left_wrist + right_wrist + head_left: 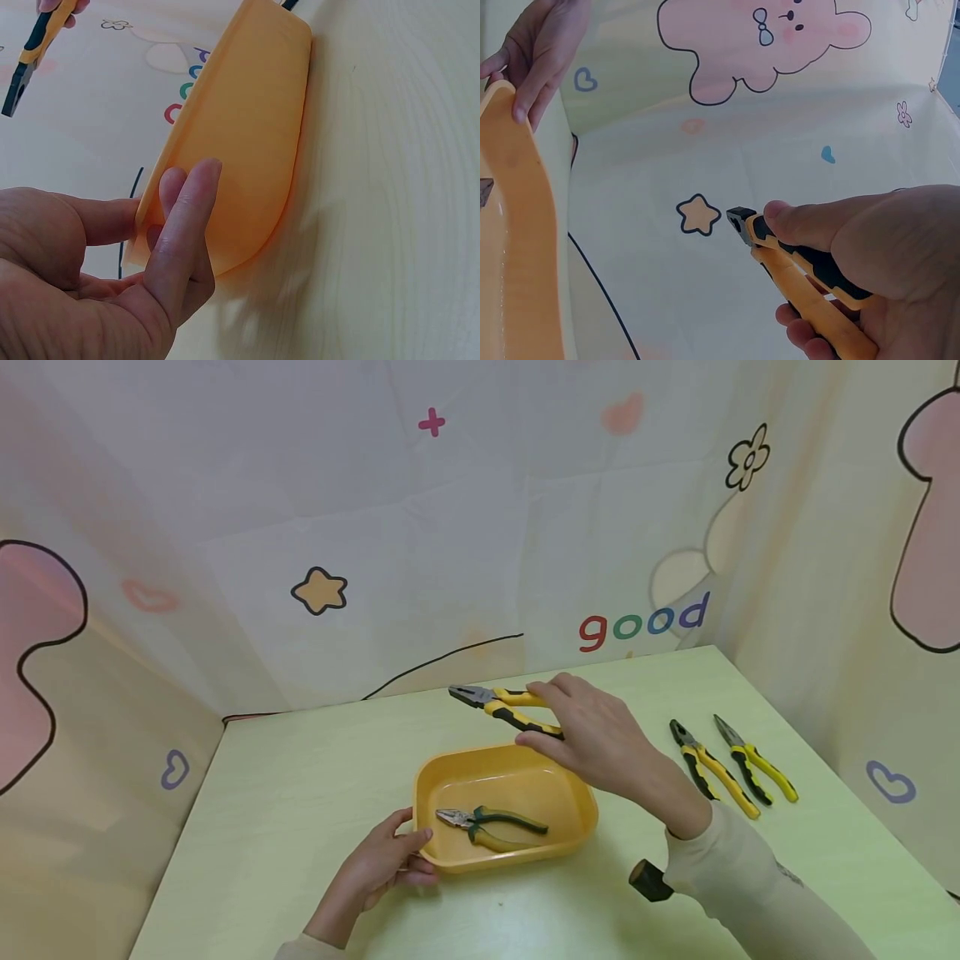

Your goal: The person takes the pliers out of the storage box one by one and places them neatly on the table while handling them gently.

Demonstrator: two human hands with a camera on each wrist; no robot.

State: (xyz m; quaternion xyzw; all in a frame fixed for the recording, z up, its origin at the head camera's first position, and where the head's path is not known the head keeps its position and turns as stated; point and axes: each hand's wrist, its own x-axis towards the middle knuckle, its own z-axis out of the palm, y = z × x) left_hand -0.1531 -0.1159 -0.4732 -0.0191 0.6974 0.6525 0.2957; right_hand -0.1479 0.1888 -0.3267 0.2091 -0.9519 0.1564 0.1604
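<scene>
My left hand [375, 864] pinches the left end of a yellow plastic tray [517, 858], its thumb over the rim and its fingers against the outer wall. In the left wrist view the tray's outer side [240, 120] fills the middle, close over the tabletop. Inside the tray lie worn pliers with green and yellow handles [513, 817], nose to the left. Above the tray's back rim, my right hand [603, 735] holds combination pliers [517, 718] by their yellow and black handles, the nose pointing left. The right wrist view shows its thumb pressing one handle [817, 266].
On the right of the pale table [300, 793] lie combination pliers [712, 768] and long-nose pliers [753, 760], side by side. A black-handled object [651, 881] shows partly beneath my right sleeve. Printed curtains [450, 527] enclose the table at the back and sides.
</scene>
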